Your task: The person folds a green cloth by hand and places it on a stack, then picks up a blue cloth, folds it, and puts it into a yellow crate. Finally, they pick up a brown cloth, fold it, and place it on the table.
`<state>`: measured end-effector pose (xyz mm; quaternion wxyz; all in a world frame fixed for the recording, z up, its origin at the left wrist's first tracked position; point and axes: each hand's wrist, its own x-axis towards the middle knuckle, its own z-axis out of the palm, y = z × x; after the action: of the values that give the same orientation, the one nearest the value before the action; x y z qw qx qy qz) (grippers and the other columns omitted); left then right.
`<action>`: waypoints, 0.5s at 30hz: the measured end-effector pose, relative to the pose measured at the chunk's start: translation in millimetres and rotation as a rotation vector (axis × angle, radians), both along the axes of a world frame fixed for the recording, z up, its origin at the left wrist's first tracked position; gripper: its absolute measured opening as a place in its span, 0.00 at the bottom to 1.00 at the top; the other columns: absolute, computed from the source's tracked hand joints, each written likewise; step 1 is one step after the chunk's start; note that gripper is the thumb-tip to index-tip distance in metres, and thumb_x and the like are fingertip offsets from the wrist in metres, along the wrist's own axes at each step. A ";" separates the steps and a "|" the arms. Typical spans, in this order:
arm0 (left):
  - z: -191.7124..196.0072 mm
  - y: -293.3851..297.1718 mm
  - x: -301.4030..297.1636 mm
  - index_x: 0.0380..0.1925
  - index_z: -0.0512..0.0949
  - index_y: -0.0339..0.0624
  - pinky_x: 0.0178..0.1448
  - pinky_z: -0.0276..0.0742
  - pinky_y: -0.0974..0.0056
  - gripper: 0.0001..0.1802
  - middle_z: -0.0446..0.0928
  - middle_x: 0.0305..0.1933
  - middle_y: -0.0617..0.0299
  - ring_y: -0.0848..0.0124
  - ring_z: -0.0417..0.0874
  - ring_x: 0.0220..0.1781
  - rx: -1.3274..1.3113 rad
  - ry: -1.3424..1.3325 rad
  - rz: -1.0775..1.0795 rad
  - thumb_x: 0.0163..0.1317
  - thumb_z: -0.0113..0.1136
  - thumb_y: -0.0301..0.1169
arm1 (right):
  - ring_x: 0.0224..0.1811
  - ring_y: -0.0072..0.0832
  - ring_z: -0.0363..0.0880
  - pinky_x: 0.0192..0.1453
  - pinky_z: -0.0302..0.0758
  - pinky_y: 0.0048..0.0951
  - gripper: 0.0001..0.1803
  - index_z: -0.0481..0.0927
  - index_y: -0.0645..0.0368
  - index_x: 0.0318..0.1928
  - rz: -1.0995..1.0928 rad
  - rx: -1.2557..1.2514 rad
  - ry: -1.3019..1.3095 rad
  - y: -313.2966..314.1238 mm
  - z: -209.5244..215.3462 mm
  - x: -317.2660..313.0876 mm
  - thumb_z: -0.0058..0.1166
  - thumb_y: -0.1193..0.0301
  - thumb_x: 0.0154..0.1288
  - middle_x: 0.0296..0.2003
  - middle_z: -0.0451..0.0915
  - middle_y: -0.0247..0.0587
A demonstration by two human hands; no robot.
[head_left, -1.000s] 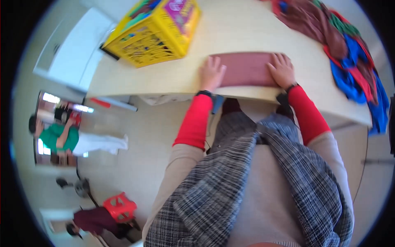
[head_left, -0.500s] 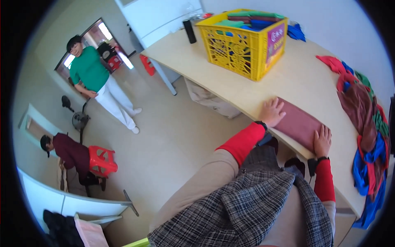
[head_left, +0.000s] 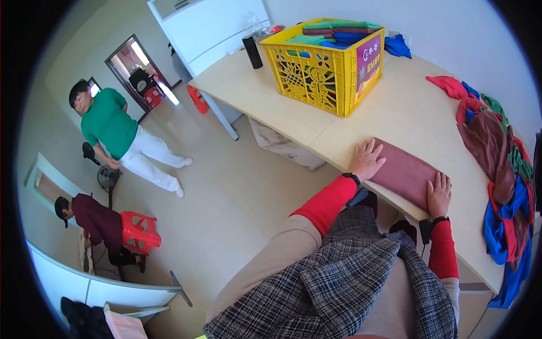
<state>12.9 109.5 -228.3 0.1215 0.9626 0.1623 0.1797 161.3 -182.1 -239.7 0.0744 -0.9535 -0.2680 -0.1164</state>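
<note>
A brownish-red cloth [head_left: 403, 174], folded into a neat flat rectangle, lies along the near edge of the table. My left hand [head_left: 367, 161] rests flat on its left end with the fingers stretched out. At the opposite end my right hand [head_left: 438, 196] presses down, palm low and fingers extended. Neither hand grips anything. To the right lies a loose heap of crumpled cloths [head_left: 490, 144] in brown, red, blue and green, partly hanging over the table's edge.
Beyond the cloth, a yellow plastic crate [head_left: 310, 76] holds folded cloths on the table [head_left: 412, 96]. A black cylinder [head_left: 252, 52] stands left of it. Across the floor are a person in a green top [head_left: 110, 121] and a seated person in dark red [head_left: 99, 223].
Both hands remain flat on the folded cloth, with hardly any movement. The view has shifted slightly. The standing person's far arm has moved back behind the body.
</note>
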 end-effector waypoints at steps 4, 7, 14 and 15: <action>2.6 -2.5 -3.7 0.73 0.66 0.47 0.78 0.50 0.41 0.34 0.57 0.80 0.47 0.49 0.58 0.79 0.005 0.020 0.008 0.74 0.44 0.54 | 0.80 0.46 0.52 0.80 0.53 0.49 0.33 0.62 0.54 0.76 0.006 0.018 -0.007 -0.8 -2.2 -0.2 0.38 0.50 0.79 0.76 0.61 0.41; 1.3 -8.2 -1.3 0.73 0.66 0.47 0.78 0.50 0.40 0.34 0.57 0.80 0.47 0.48 0.58 0.79 0.008 0.023 0.005 0.74 0.45 0.53 | 0.80 0.46 0.51 0.80 0.53 0.49 0.33 0.63 0.54 0.75 -0.023 0.029 0.013 -4.6 -1.1 -7.3 0.39 0.50 0.79 0.76 0.61 0.41; 9.3 -12.2 6.2 0.71 0.69 0.42 0.85 0.42 0.54 0.33 0.57 0.80 0.46 0.54 0.51 0.83 -0.148 0.021 -0.111 0.71 0.53 0.48 | 0.74 0.53 0.61 0.77 0.57 0.52 0.32 0.71 0.56 0.69 0.080 0.409 0.024 -16.8 33.9 -23.8 0.56 0.58 0.68 0.68 0.70 0.53; 6.4 -7.6 4.7 0.72 0.69 0.42 0.84 0.42 0.53 0.33 0.57 0.80 0.45 0.54 0.51 0.84 -0.199 0.028 -0.115 0.71 0.53 0.47 | 0.72 0.53 0.62 0.77 0.57 0.53 0.31 0.72 0.57 0.67 0.066 0.402 0.019 -13.6 35.0 -25.3 0.57 0.59 0.65 0.66 0.71 0.53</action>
<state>17.7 102.0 -222.0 0.2245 0.9559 0.1257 0.1417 136.0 -195.7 -204.7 0.2695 -0.9111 -0.2698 -0.1562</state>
